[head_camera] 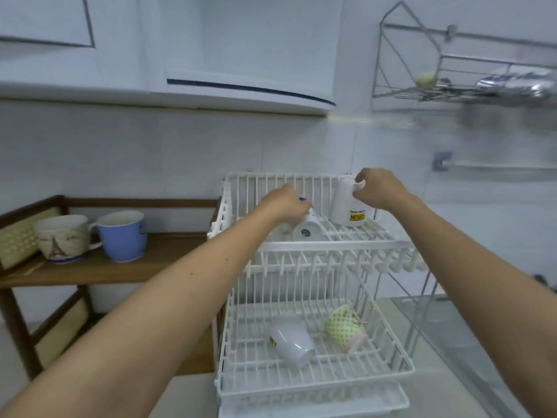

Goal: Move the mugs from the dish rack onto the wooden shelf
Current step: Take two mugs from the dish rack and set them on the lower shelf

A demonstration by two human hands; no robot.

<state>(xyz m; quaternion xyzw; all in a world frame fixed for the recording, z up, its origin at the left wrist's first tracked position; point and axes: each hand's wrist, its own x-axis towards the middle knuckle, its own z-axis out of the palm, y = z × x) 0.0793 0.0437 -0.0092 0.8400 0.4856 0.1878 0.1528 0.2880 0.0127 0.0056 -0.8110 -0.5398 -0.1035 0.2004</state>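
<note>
Two-tier white dish rack [307,245] is the landmark. On its top tier, left hand [283,205] is closed over a white mug lying on its side [307,229], mug under the palm, mouth facing the camera. Right hand [381,188] pinches the upturned base of a tall white mug [346,206] standing upside down at the tier's right rear. Lower tier: a white mug [291,342] and a green patterned mug [345,325], both tipped. Left of the rack, wooden shelf [120,267] carries a cream mug [61,238] touching a blue mug [122,235].
</note>
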